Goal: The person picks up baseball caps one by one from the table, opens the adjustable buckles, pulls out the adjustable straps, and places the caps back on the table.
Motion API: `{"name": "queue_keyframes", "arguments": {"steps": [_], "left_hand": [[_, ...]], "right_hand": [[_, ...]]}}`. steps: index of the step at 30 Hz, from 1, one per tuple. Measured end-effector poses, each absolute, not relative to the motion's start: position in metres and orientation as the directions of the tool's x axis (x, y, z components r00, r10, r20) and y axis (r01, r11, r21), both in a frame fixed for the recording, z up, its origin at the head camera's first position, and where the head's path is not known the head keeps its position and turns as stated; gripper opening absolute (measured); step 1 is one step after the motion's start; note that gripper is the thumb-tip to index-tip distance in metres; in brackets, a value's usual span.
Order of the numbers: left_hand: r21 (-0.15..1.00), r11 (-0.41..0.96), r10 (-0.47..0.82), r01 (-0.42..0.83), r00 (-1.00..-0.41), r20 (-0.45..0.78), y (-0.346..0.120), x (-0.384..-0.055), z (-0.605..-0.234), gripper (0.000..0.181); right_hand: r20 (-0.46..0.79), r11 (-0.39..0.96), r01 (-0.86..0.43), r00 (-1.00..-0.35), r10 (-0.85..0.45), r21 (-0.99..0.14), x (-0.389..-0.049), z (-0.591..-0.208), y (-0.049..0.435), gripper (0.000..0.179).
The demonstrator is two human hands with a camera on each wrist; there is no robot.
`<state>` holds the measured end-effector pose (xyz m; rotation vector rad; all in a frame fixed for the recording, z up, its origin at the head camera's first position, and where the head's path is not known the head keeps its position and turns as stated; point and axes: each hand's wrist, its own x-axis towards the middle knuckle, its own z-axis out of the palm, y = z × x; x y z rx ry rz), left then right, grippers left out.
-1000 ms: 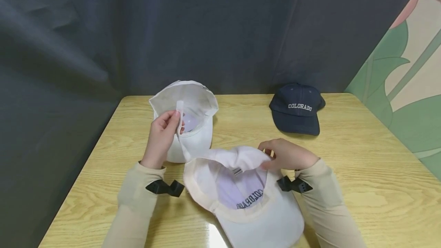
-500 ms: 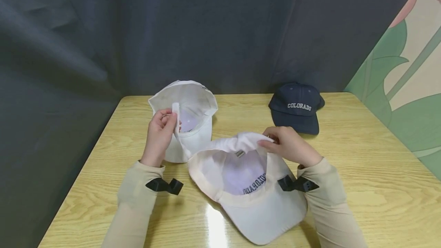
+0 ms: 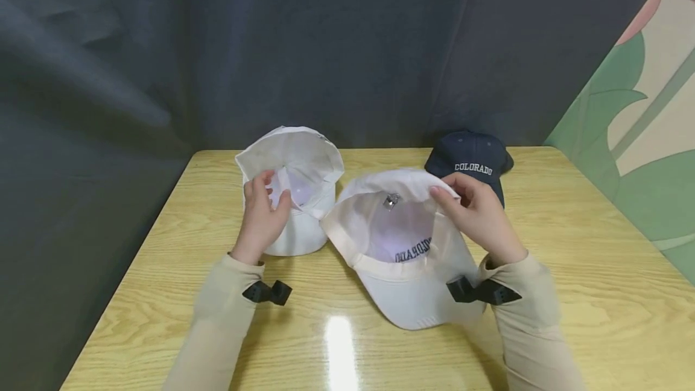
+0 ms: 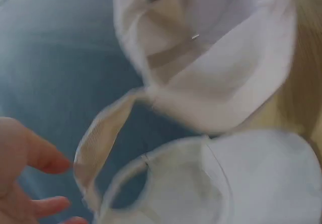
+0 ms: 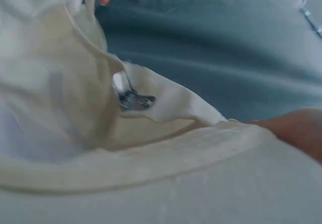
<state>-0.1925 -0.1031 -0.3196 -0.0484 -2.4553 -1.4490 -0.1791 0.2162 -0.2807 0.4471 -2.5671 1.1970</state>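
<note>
My two hands are apart. My right hand (image 3: 480, 210) pinches the back rim of a white cap (image 3: 404, 234), thumb on the near side and fingers behind it. This cap lies between my hands, its hollow toward me and its brim pointing down below my right hand. Dark lettering (image 3: 414, 250) shows reversed inside it, and a small metal buckle (image 5: 133, 95) sits on the inner rim, to the left of my right fingertips. From the cap's left side a white strap (image 4: 103, 143) reaches toward my left hand (image 3: 263, 213). The fingers there are spread and loose, the strap just beside their tips; I cannot tell whether they touch it.

Directly behind my left hand stands a second white cap (image 3: 304, 234), its hollow also facing me. Beyond my right hand sits a navy cap (image 3: 469, 152) marked COLORADO, partly hidden. Under both hands is the wooden table (image 3: 157, 294), and a dark curtain (image 3: 326, 47) hangs beyond them.
</note>
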Motion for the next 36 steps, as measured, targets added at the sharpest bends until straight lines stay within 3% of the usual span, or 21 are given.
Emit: {"name": "queue_keyframes", "arguments": {"steps": [4, 7, 10, 13, 17, 20, 24, 27, 32, 36], "left_hand": [[0.780, 0.473, -0.110, 0.409, -0.851, 0.513, -0.082, -0.174, -0.310, 0.041], [0.726, 0.419, 0.012, 0.545, -0.803, 0.596, -0.064, -0.161, -0.307, 0.039], [0.740, 0.352, 0.215, 0.574, -0.818, 0.533, -0.047, -0.148, -0.308, 0.042], [0.794, 0.331, 0.397, 0.509, -0.839, 0.372, -0.032, -0.139, -0.312, 0.049], [0.848, 0.355, 0.478, 0.394, -0.856, 0.197, -0.022, -0.135, -0.317, 0.051], [0.850, 0.362, 0.461, 0.382, -0.866, 0.193, -0.020, -0.135, -0.319, 0.039], [0.762, 0.392, 0.399, 0.516, -0.841, 0.365, -0.023, -0.139, -0.322, 0.019], [0.726, 0.408, 0.309, 0.553, -0.832, 0.460, -0.028, -0.146, -0.324, 0.021], [0.839, 0.294, 0.119, 0.458, -0.889, 0.443, -0.041, -0.163, -0.326, 0.028], [0.900, 0.151, -0.033, 0.408, -0.908, 0.418, -0.053, -0.172, -0.326, 0.027]], "right_hand": [[0.440, 0.477, -0.422, -0.895, -0.080, -0.771, -0.164, -0.271, 0.210, 0.008], [0.524, 0.392, -0.486, -0.851, -0.012, -0.781, -0.155, -0.267, 0.200, 0.009], [0.591, 0.284, -0.563, -0.807, 0.015, -0.776, -0.149, -0.268, 0.187, 0.012], [0.601, 0.156, -0.597, -0.799, -0.025, -0.787, -0.146, -0.273, 0.172, 0.017], [0.568, 0.045, -0.572, -0.819, -0.083, -0.819, -0.144, -0.281, 0.153, 0.017], [0.580, 0.016, -0.585, -0.806, -0.114, -0.811, -0.145, -0.286, 0.145, 0.018], [0.599, 0.028, -0.613, -0.779, -0.184, -0.789, -0.147, -0.288, 0.143, 0.025], [0.611, 0.057, -0.632, -0.765, -0.204, -0.773, -0.149, -0.286, 0.148, 0.028], [0.662, 0.208, -0.661, -0.746, -0.074, -0.721, -0.156, -0.280, 0.167, 0.019], [0.569, 0.350, -0.530, -0.822, 0.012, -0.773, -0.165, -0.277, 0.187, 0.017]]}}
